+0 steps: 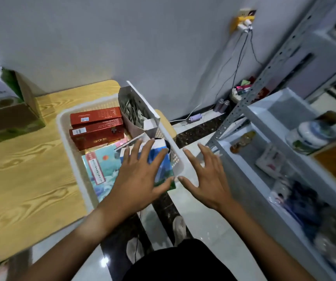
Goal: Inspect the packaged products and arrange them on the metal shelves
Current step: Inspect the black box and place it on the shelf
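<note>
- My left hand (140, 175) is spread over the blue-and-white box (161, 159) at the near right corner of the white basket (65, 138); its straight fingers lie on the box without closing round it.
- My right hand (203, 179) hangs empty just beside the basket's rim, fingers splayed, over the floor.
- I think the box could slip: it looks like glossy card, and it leans against the rim near the table (31, 169) edge. A careless push might tip it onto the tiles.
- The tall grey paper bag (136, 106) stands open and tilted at the basket's far corner; bumping it could spill whatever is inside.
- The two red boxes (96, 126) are long, stiff cartons, laid side by side.
- The flat pale-blue pack (100, 169) has a shiny wrapper.
- The metal shelves (264, 122) on my right are smooth grey trays on perforated posts, already holding bottles and packets.
</note>
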